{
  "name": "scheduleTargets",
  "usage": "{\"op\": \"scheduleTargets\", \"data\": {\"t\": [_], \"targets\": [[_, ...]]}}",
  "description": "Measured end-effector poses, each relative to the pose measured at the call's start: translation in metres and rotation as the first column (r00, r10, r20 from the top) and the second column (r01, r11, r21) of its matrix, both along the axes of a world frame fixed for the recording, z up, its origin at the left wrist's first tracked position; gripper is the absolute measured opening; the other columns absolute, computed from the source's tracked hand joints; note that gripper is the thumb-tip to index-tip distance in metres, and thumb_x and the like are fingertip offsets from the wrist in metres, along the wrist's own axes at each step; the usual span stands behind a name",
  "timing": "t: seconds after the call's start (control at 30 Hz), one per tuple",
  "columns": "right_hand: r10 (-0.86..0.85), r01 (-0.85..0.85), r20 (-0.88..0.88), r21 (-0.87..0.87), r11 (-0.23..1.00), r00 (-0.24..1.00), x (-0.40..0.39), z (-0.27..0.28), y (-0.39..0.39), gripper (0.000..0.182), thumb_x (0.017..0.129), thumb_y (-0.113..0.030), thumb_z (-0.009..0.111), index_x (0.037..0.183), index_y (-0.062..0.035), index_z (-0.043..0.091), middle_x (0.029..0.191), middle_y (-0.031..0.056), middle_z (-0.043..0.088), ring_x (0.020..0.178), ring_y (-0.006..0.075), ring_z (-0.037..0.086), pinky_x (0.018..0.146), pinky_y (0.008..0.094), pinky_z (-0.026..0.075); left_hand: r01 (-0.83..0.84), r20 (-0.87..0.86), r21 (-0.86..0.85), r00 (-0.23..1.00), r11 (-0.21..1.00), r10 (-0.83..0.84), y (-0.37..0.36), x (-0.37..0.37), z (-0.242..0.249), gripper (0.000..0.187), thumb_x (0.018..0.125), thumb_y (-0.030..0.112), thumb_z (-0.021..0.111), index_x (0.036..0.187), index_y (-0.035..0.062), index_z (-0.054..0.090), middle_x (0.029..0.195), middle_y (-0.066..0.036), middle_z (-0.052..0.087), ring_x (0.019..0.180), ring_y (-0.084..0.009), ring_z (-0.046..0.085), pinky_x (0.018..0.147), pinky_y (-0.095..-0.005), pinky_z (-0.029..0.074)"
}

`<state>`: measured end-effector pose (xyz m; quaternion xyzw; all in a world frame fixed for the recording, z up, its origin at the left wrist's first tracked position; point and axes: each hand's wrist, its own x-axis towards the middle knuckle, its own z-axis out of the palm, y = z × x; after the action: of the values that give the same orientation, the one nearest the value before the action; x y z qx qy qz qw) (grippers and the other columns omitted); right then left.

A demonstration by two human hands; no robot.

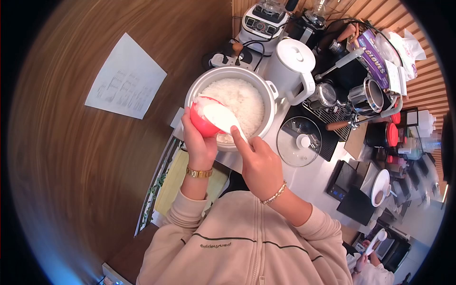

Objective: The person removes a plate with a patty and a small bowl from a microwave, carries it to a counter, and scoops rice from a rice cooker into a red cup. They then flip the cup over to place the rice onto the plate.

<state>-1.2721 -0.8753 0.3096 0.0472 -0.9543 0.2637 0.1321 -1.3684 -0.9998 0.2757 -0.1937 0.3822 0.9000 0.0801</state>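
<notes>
The left hand has its fingers clamped around a red bowl, just above the rice cooker. The right hand has its fingers closed on a white rice paddle, whose blade lies over the bowl.

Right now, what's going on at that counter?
A person is scooping cooked rice. The left hand holds a red bowl tilted at the rim of the open rice cooker. The right hand holds a white rice paddle loaded with rice over the bowl. The cooker is nearly full. Its glass lid lies on the counter beside it, near a white kettle.
</notes>
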Motion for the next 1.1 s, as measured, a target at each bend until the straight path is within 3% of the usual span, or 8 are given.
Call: {"op": "scheduleTargets", "data": {"t": [0.33, 0.43, 0.63, 0.7, 0.77, 0.83, 0.93, 1.1], "targets": [[-0.031, 0.045, 0.051, -0.284, 0.958, 0.998, 0.005, 0.036, 0.040, 0.042, 0.079, 0.000, 0.057, 0.119, -0.0124, 0.059, 0.069, 0.0089, 0.053, 0.060, 0.0271, 0.056, 0.052, 0.0342, 0.047, 0.099, -0.041, 0.113, 0.995, 0.989, -0.095, -0.008, -0.006, -0.012, 0.045, 0.095, 0.041, 0.039, 0.122, 0.0059, 0.050, 0.120, -0.008, 0.057, 0.113, -0.0221, 0.054, 0.095, -0.0401, 0.045], [-0.113, 0.203, 0.186, -0.595, 0.778, 0.976, -0.016, 0.030, 0.052, 0.031, 0.086, -0.004, 0.055, 0.116, -0.0097, 0.059, 0.061, 0.0070, 0.057, 0.048, 0.0204, 0.053, 0.046, 0.0290, 0.042, 0.120, -0.030, 0.086, 0.993, 0.989, -0.118, -0.007, -0.006, -0.013, 0.045, 0.095, 0.039, 0.040, 0.123, 0.0054, 0.050, 0.121, -0.009, 0.057, 0.113, -0.0223, 0.054, 0.096, -0.0406, 0.044], [0.218, 0.318, 0.403, -0.884, 0.342, 0.889, -0.061, -0.001, 0.072, 0.025, 0.089, -0.011, 0.058, 0.113, -0.0060, 0.060, 0.062, 0.0015, 0.060, 0.046, 0.0037, 0.045, 0.040, 0.0209, 0.033, 0.214, 0.015, 0.065, 0.976, 0.975, -0.215, -0.004, -0.004, -0.016, 0.044, 0.095, 0.039, 0.042, 0.124, 0.0067, 0.051, 0.122, -0.009, 0.057, 0.114, -0.0226, 0.053, 0.097, -0.0423, 0.044], [0.163, 0.236, 0.319, -0.889, 0.394, 0.934, -0.064, -0.003, 0.067, 0.028, 0.089, -0.008, 0.058, 0.116, -0.0089, 0.060, 0.065, 0.0019, 0.060, 0.049, 0.0039, 0.046, 0.042, 0.0180, 0.036, 0.244, 0.021, 0.045, 0.969, 0.969, -0.245, -0.003, -0.003, -0.013, 0.043, 0.095, 0.039, 0.042, 0.123, 0.0070, 0.051, 0.122, -0.008, 0.057, 0.114, -0.0228, 0.053, 0.098, -0.0426, 0.043], [0.036, 0.055, 0.120, -0.678, 0.733, 0.992, -0.061, -0.005, 0.065, 0.033, 0.084, -0.006, 0.061, 0.116, -0.0105, 0.061, 0.081, 0.0042, 0.065, 0.069, 0.0077, 0.055, 0.064, 0.0234, 0.046, 0.284, 0.031, 0.040, 0.958, 0.958, -0.285, -0.003, -0.004, -0.014, 0.043, 0.095, 0.038, 0.042, 0.123, 0.0072, 0.051, 0.123, -0.008, 0.056, 0.115, -0.0230, 0.053, 0.099, -0.0428, 0.043], [0.088, -0.014, 0.072, -0.692, 0.722, 0.994, -0.058, -0.022, 0.060, 0.034, 0.084, -0.001, 0.059, 0.115, -0.0130, 0.062, 0.110, 0.0087, 0.065, 0.077, 0.0157, 0.063, 0.075, 0.0274, 0.049, 0.265, 0.029, 0.075, 0.963, 0.961, -0.268, -0.010, -0.009, -0.030, 0.042, 0.094, 0.037, 0.044, 0.123, 0.0071, 0.051, 0.125, -0.008, 0.055, 0.117, -0.0239, 0.051, 0.101, -0.0436, 0.041], [-0.042, 0.047, 0.019, -0.346, 0.937, 0.999, -0.032, -0.022, 0.051, 0.032, 0.082, -0.013, 0.061, 0.114, -0.0180, 0.063, 0.095, 0.0077, 0.064, 0.077, 0.0269, 0.064, 0.065, 0.0363, 0.051, 0.432, -0.020, 0.157, 0.900, 0.888, -0.435, -0.031, -0.018, -0.043, 0.050, 0.093, 0.040, 0.046, 0.132, 0.0090, 0.043, 0.132, -0.011, 0.049, 0.120, -0.0321, 0.048, 0.092, -0.0551, 0.045], [-0.145, 0.096, -0.122, -0.343, 0.935, 0.982, -0.005, -0.019, 0.039, 0.030, 0.075, -0.012, 0.061, 0.104, -0.0203, 0.062, 0.078, 0.0039, 0.053, 0.071, 0.0231, 0.062, 0.054, 0.0368, 0.048, 0.521, -0.059, 0.131, 0.853, 0.844, -0.518, -0.032, -0.031, -0.047, 0.058, 0.090, 0.037, 0.052, 0.135, 0.0044, 0.038, 0.138, -0.017, 0.042, 0.127, -0.0329, 0.040, 0.101, -0.0486, 0.040]]}}
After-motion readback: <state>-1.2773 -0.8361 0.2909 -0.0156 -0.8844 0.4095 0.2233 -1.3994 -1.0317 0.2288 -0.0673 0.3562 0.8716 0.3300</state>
